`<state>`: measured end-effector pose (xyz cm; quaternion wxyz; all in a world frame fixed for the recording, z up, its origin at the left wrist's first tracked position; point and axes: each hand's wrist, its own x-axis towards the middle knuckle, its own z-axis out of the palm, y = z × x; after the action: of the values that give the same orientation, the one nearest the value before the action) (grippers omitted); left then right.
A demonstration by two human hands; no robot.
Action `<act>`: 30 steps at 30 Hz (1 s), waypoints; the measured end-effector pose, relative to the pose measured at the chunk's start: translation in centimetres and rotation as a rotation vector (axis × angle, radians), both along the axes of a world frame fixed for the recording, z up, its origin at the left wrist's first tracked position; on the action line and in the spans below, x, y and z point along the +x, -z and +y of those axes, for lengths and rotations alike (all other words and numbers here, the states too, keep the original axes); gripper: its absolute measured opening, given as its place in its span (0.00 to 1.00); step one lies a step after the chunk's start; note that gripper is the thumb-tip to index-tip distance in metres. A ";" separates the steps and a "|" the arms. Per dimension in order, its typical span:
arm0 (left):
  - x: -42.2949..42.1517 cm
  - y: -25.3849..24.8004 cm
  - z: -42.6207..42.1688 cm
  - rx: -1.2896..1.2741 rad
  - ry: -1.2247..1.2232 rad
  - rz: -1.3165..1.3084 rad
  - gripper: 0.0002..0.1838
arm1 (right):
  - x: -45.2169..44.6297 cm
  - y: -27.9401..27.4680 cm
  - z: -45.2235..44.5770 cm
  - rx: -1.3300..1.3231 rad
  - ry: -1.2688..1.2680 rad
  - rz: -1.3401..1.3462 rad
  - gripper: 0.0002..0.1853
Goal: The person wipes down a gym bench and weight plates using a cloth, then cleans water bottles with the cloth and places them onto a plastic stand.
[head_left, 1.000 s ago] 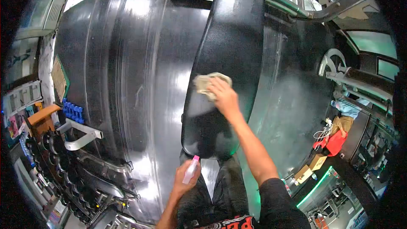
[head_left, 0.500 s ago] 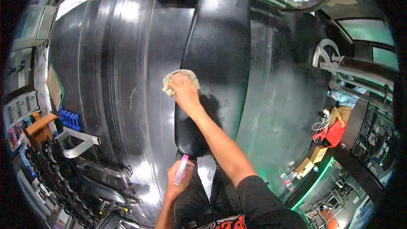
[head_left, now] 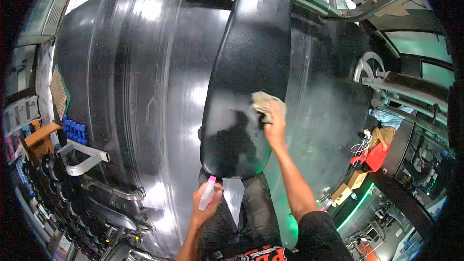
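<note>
A long black padded bench (head_left: 253,53) stretches away in front of my legs, with some small wet-looking spots on its near half. My right hand (head_left: 275,128) presses a beige cloth (head_left: 263,101) against the right edge of the pad, its fingers closed over the fabric. Low in front of my body, my left hand (head_left: 198,208) is wrapped round a small clear spray bottle (head_left: 207,194) with a pink top. That bottle is held tilted, left of the bench's near end.
Dark rubber flooring (head_left: 130,82) surrounds the bench. A dumbbell rack (head_left: 63,188) and blue dumbbells (head_left: 75,131) are at left. On the right are a machine with a roller pad (head_left: 415,87), cardboard boxes (head_left: 341,193) and a seated person (head_left: 386,123).
My right hand has swept the cloth from the bench's left edge across to its right edge. My left hand keeps the spray bottle in nearly the same place.
</note>
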<state>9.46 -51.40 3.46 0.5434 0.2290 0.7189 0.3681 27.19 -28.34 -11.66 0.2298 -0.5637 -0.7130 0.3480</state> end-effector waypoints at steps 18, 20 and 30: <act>-1.3 -1.5 -0.8 -0.073 -0.005 -0.055 0.08 | 4.2 0.6 -2.0 -0.042 -0.003 -0.141 0.24; -1.2 -1.4 -0.4 -0.141 -0.037 -0.118 0.08 | 3.2 1.1 -2.4 -0.012 0.084 -0.099 0.26; -1.2 -2.7 3.0 -0.122 0.087 -0.020 0.09 | -18.1 3.5 -3.8 0.224 -0.496 -0.169 0.12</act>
<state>8.25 -48.36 6.18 0.5788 0.2227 0.7241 0.3017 9.07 -32.17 -15.17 0.1382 -0.3699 -0.8798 0.2646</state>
